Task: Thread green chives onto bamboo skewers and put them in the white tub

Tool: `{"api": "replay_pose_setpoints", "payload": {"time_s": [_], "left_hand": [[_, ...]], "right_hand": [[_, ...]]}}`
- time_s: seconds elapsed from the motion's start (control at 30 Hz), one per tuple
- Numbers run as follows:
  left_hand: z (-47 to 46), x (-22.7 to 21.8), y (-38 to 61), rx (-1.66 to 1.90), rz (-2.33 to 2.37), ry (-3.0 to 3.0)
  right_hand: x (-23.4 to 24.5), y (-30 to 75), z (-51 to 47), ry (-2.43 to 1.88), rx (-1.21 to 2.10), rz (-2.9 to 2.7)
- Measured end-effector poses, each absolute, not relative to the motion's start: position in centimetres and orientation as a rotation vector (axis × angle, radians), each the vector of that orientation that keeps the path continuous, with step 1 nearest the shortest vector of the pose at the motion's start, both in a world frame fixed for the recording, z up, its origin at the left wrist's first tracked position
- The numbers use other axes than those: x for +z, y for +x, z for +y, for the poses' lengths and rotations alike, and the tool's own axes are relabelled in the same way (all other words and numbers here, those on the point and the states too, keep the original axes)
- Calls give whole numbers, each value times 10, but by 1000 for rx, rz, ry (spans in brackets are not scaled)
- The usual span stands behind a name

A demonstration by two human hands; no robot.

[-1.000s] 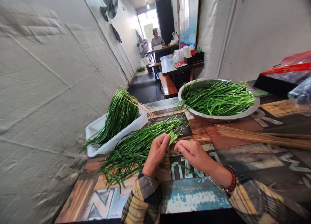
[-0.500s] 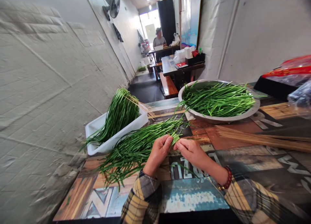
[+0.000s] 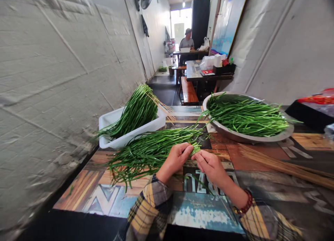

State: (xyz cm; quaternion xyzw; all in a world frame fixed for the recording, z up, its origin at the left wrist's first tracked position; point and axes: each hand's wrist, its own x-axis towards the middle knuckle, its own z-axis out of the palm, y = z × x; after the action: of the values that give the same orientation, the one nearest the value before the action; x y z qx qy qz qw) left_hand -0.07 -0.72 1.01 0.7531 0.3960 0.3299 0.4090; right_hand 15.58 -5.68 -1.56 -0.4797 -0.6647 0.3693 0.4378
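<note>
My left hand (image 3: 177,159) is closed around the pale cut ends of a small bunch of garlic chives (image 3: 196,148). Close against those ends, my right hand (image 3: 210,166) is pinched shut. A thin bamboo skewer (image 3: 225,206) runs out below its palm toward my wrist; its tip is hidden by the fingers. Beneath and behind my left hand, a loose pile of garlic chives (image 3: 146,155) lies on the table, leaves to the left. At the back left, a white plastic tray (image 3: 133,134) carries skewered garlic chives (image 3: 137,108), their skewer ends (image 3: 165,108) jutting right.
A metal basin (image 3: 261,139) of garlic chives stands at the back right. Several bamboo skewers (image 3: 284,164) lie on the patterned table (image 3: 206,213) to the right. Beyond is a black box (image 3: 308,112) with plastic packaging. A person (image 3: 186,42) sits at a far table.
The view has turned slightly left and tipped, so the room appears shifted right. Both hands keep their hold at the stem ends, in nearly the same pose.
</note>
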Motion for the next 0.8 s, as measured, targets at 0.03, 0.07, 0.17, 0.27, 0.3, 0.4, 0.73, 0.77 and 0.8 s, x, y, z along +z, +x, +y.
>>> {"api": "replay_pose_setpoints", "payload": {"time_s": [0.03, 0.07, 0.17, 0.27, 0.3, 0.4, 0.73, 0.77, 0.8], "left_hand": [[-7, 9, 0, 826, 985, 1904], [-7, 8, 1, 824, 974, 1908], [-7, 5, 1, 811, 943, 1918], [-8, 4, 1, 797, 924, 1936], [-8, 4, 1, 796, 922, 1947], [-8, 3, 2, 807, 937, 1987], [-15, 0, 3, 808, 1059, 2190], [-16, 1, 3, 800, 1073, 2207], [-17, 1, 3, 791, 1082, 2227]], "right_hand": [[-18, 155, -57, -1214, 884, -1650], [-21, 155, -57, -1232, 854, -1652], [-27, 156, -56, -1268, 777, -1669], [-29, 157, -56, -1293, 749, -1666], [-28, 157, -56, -1297, 754, -1660], [-27, 157, -55, -1286, 873, -1616], [-26, 160, -50, -1228, 1150, -1294], [-26, 158, -49, -1233, 1160, -1281], [-27, 157, -48, -1233, 1172, -1264]]}}
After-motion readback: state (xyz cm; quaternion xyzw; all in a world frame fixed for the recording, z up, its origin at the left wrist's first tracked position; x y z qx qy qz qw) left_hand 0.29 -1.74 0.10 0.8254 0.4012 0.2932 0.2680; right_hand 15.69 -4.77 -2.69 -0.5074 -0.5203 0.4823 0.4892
